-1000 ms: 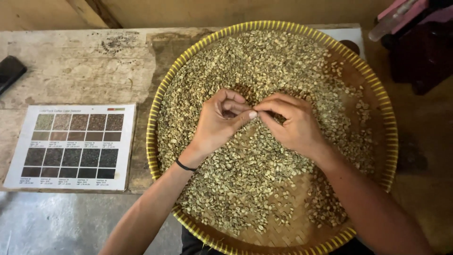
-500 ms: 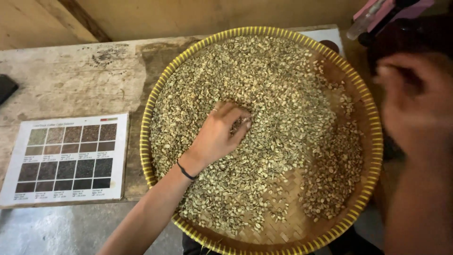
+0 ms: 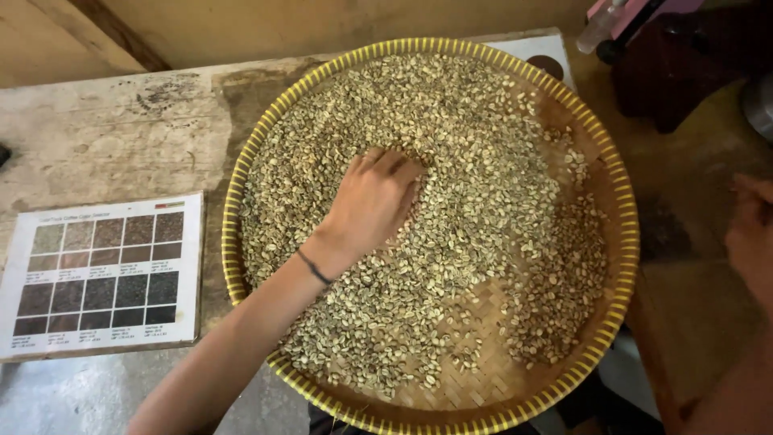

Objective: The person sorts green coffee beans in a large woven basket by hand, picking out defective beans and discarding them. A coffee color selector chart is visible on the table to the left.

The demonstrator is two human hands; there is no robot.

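A person's left hand point(image 3: 372, 205) rests palm-down on pale green coffee beans point(image 3: 451, 161) spread across a round woven tray point(image 3: 624, 242) with a yellow-striped rim, fingers curled into the heap; whether its grip encloses any beans cannot be told. The right hand point(image 3: 753, 234) hangs off the tray's right edge, blurred, its grip unreadable. A printed chart point(image 3: 101, 274) of brown colour squares lies on the worn table point(image 3: 105, 129) just left of the tray.

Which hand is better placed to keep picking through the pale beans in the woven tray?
Left, most likely. The left hand lies palm-down on the beans near the middle of the round woven tray. The right hand is off past the tray's right rim, blurred at the frame edge, touching nothing visible.
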